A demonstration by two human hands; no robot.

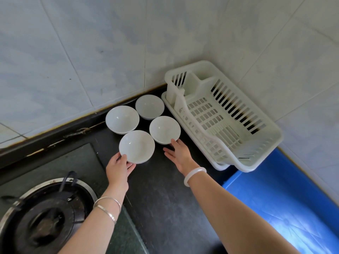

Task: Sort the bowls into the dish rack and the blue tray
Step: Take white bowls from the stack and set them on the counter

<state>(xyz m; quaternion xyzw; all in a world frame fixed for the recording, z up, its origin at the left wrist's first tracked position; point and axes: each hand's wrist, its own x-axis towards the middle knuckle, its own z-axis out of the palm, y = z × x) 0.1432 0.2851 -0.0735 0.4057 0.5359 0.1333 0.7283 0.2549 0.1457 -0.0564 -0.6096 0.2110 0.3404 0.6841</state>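
Note:
Several white bowls stand upright in a cluster on the dark counter. My left hand (119, 166) grips the near edge of the nearest bowl (136, 146), thumb on its rim and fingers under it. My right hand (178, 153) lies with fingers straight, fingertips touching the near rim of the right bowl (164, 129). Two more bowls, one at the left (122, 119) and one at the back (149, 106), sit by the wall. The white dish rack (227, 143) stands to the right and holds nothing. The blue tray (275, 202) lies at the near right, with no bowls in it.
A gas burner (45, 215) with a metal ring sits at the near left on a dark glass hob. Tiled walls close the corner behind the bowls and the rack. The rack's near end overhangs the tray's far edge.

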